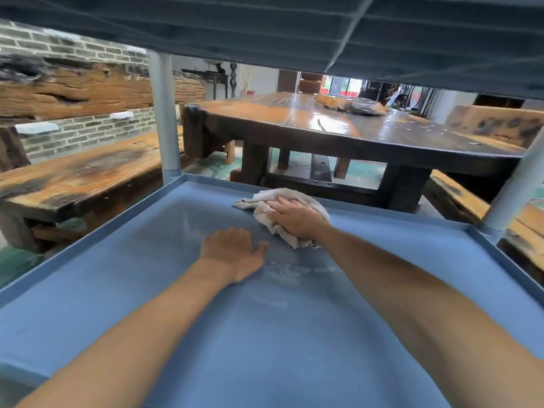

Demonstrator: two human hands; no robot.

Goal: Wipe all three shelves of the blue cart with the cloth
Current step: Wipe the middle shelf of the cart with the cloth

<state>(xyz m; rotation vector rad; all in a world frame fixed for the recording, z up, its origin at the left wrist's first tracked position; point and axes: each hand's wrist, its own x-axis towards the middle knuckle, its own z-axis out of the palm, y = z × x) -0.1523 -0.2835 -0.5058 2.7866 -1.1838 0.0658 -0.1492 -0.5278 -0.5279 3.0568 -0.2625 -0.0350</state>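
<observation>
I look onto a lower shelf (117,290) of the blue cart, with the underside of the shelf above (265,28) filling the top of the view. A crumpled white cloth (265,201) lies on the shelf near its far rim. My right hand (294,217) presses flat on the cloth, fingers stretched toward the left. My left hand (232,251) rests palm down on the bare shelf just in front of the cloth, holding nothing. Pale streaks (282,272) mark the shelf surface beside the left hand.
Grey cart posts stand at the far left corner (164,119) and the far right corner (512,198). Beyond the cart are a long dark wooden table (338,128), a wooden bench (82,172) at the left and a brick wall (73,134).
</observation>
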